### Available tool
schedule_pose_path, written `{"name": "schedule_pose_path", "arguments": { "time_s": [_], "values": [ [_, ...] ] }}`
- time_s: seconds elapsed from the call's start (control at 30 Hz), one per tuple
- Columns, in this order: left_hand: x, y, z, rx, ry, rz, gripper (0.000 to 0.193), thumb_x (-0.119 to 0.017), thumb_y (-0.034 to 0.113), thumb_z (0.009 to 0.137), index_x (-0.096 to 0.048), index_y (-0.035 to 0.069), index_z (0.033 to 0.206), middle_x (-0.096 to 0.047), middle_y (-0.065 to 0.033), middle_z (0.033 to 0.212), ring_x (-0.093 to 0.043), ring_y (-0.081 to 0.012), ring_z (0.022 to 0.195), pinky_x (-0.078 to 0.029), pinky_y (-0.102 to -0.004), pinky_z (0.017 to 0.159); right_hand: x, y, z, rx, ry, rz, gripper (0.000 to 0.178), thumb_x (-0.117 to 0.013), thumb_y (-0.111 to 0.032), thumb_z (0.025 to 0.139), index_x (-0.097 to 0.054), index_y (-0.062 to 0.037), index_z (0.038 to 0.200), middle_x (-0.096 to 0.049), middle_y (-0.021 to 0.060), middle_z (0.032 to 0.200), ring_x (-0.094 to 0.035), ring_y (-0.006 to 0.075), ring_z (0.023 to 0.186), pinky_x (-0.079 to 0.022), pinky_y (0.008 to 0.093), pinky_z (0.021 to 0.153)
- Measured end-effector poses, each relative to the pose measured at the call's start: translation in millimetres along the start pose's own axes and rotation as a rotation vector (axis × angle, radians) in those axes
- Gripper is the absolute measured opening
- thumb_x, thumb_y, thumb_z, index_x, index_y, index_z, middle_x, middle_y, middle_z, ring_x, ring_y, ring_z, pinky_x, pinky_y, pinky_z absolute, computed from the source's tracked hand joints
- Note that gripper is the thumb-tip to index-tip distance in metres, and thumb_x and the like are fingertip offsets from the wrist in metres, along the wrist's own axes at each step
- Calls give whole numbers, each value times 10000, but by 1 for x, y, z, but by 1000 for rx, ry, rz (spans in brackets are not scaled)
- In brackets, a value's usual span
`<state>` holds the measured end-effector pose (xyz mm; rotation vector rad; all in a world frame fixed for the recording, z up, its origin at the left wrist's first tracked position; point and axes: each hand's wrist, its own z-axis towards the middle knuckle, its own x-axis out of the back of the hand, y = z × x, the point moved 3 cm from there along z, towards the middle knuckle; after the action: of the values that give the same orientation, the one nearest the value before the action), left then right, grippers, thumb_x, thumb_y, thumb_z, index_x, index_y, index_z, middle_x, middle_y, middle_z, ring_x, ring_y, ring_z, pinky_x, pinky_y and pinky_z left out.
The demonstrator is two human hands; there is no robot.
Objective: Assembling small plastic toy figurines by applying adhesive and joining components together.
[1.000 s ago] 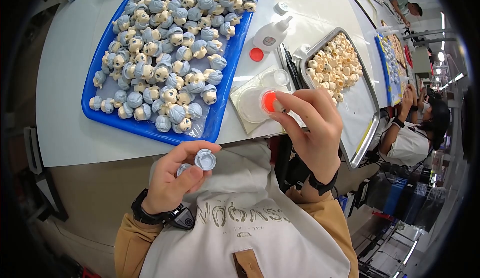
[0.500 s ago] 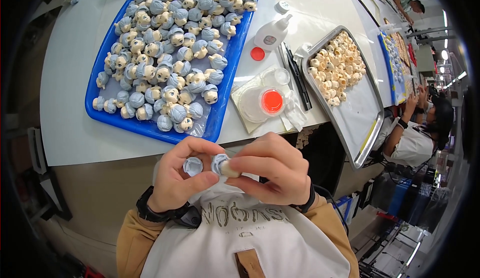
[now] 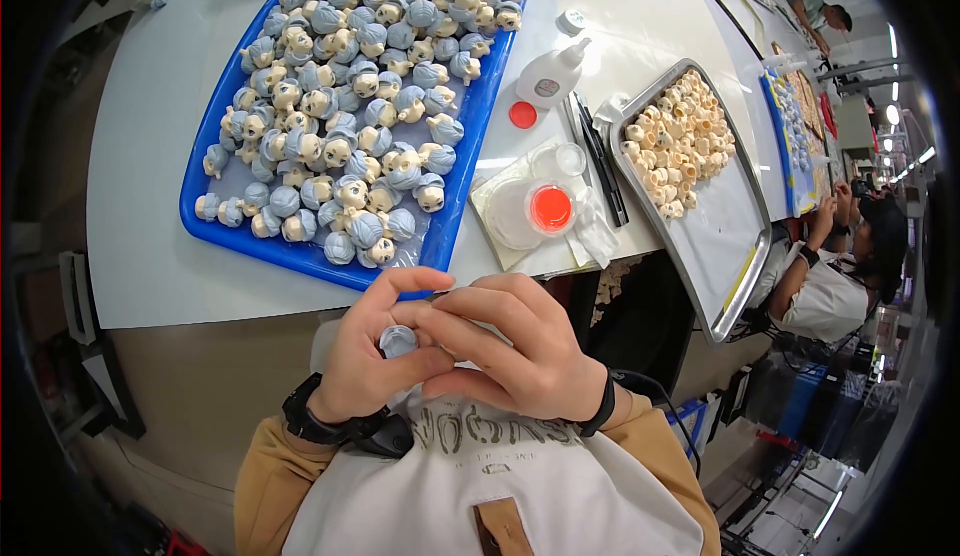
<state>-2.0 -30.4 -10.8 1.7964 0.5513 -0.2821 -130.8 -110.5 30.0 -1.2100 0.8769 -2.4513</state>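
My left hand [image 3: 365, 361] is closed at the front of the table, its palm turned up. A hollow blue-grey doll hair piece [image 3: 398, 342] sits in it between thumb and fingers, its open side up. My right hand [image 3: 530, 351] is closed against the left fingertips, its fingers bent over and pressed together. The small doll head that it held a moment ago is hidden behind these fingers. Beyond the hands, a blue tray [image 3: 433, 251] holds many doll heads [image 3: 350, 191] with cream faces and blue-grey hair.
Right of the blue tray stand a white squeeze bottle [image 3: 550, 78], a red cap [image 3: 522, 115], a clear jar with red inside [image 3: 551, 208] and black tweezers [image 3: 606, 171]. A metal tray [image 3: 722, 326] with cream parts [image 3: 680, 141] juts past the table edge. Another person [image 3: 830, 276] sits at the right.
My right hand has closed in on the left fingertips, and the doll head has gone out of sight behind its fingers. The hair piece stays in my left hand.
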Motion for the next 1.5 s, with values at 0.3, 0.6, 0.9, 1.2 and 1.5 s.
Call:
{"name": "schedule_pose_path", "arguments": {
  "time_s": [0.3, 0.6, 0.9, 1.2, 1.5],
  "values": [
    [13, -8, -5, 97, -102, 53, 692, -690, 111, 808, -312, -27, 1370, -663, -21, 854, -506, -23, 570, -390, -167, 496, -1, 5, -7, 37, -25, -96, 427, -712, -351, 730, -648, -32, 1007, -590, 76, 957, -572, 238, 797, -441, 337, 639],
    [15, 17, 10, 83, -140, 266, 621, -631, 177, 874, -313, -23, 1368, -695, -79, 907, -435, -1, 455, -320, -144, 421, 44, 24, -36, -97, 167, -132, 665, -704, -478, 739, -546, -25, 1199, -568, 141, 1177, -570, 313, 1043, -457, 403, 871],
    [48, 90, 50, -268, 437, 990, 453, -561, 160, 922, -426, 47, 1338, -515, 18, 647, -408, -36, 566, -343, -176, 585, 191, 146, -87, -730, -29, -557, 273, -663, -44, 778, -626, -28, 1048, -655, 93, 1011, -628, 197, 790, -510, 297, 668],
    [15, 38, -9, -56, -43, 407, 303, -522, 30, 881, -483, 5, 1181, -503, -31, 919, -475, -80, 779, -400, -204, 674, 182, 146, -87, -773, 12, -667, 189, -619, -34, 749, -610, -25, 937, -617, 124, 831, -602, 266, 695, -487, 343, 638],
    [-1, -2, -2, -46, -542, 111, 354, -560, 151, 939, -478, -4, 1247, -531, -41, 1079, -518, -56, 897, -425, -191, 658, 51, -8, -7, 25, -14, 147, 298, -805, -89, 650, -707, -22, 923, -655, 105, 883, -586, 206, 665, -468, 285, 574]
  ]
}}
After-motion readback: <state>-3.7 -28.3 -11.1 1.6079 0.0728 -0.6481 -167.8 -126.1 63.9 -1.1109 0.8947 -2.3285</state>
